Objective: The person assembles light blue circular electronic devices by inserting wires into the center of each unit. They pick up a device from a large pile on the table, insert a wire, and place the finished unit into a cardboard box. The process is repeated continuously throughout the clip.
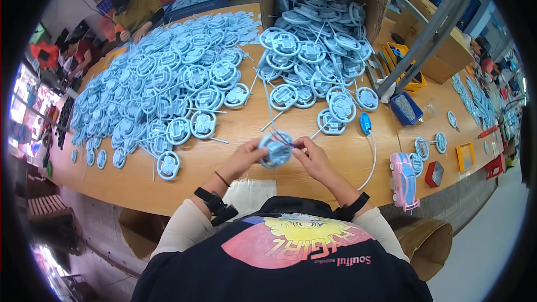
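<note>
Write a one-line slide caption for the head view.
Left hand holds a pale-blue wheel-shaped part, right hand at its thin wires, before heaped similar parts on a wooden table.

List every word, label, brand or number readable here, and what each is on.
Black shirt: large lettering and smaller pink words; I don't copy out printed wording.
Held blue wheel: no lettering I can make out.
Pink-and-blue toy car: any markings too small to read.
</note>
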A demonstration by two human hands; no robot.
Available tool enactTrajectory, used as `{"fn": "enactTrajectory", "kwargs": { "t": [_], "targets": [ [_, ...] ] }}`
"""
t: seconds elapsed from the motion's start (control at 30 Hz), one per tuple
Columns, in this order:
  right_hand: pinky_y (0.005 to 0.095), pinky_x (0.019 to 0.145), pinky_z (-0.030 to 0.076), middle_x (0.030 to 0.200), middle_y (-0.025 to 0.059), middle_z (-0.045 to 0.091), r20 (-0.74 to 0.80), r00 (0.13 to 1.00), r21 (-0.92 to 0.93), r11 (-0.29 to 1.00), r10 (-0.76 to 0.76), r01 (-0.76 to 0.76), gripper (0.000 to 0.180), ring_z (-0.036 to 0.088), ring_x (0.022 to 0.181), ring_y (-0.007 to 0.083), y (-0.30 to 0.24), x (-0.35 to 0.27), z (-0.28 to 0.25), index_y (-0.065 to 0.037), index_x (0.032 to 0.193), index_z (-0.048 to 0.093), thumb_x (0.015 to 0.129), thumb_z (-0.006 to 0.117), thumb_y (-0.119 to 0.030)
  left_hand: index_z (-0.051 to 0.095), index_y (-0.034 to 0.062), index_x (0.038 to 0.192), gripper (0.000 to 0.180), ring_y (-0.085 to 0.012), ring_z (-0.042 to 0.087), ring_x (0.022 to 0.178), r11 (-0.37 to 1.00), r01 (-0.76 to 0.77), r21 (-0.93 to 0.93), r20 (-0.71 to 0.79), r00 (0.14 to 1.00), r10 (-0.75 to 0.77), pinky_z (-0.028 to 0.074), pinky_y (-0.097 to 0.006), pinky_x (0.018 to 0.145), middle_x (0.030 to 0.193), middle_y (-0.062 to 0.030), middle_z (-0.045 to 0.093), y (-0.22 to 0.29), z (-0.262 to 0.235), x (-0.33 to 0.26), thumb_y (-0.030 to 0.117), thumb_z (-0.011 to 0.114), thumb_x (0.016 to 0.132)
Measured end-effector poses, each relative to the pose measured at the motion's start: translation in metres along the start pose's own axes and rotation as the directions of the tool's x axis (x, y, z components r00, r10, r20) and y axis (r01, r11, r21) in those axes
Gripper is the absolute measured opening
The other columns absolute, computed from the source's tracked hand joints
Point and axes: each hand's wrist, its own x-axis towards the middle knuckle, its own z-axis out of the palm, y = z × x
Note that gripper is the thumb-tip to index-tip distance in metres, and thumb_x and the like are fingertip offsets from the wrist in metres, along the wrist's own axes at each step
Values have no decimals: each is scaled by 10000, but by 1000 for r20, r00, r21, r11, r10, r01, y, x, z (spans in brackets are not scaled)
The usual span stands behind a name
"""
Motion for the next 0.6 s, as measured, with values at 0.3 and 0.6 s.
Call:
{"fn": "enactTrajectory", "kwargs": {
  "t": [0.3,0.6],
  "targets": [
    [416,610,430,745,168,605,176,980,-269,953,-92,138,249,578,696,331,-39,3,-15,-17,827,591,864,567,-261,532,35,1211,330,-92,607,754,989,-71,-132,-251,967,36,541,-262,688,904,-14,615,30,-16,-20,187,551,919],
    [330,527,395,637,112,584,178,983,-251,964,-38,83,255,514,553,182,-36,5,-21,-7,800,616,831,645,-258,571,24,1144,300,-113,615,762,982,-20,-190,-248,968,-28,543,-266,688,895,-28,624,32,7,-16,206,572,906]
  ]
}}
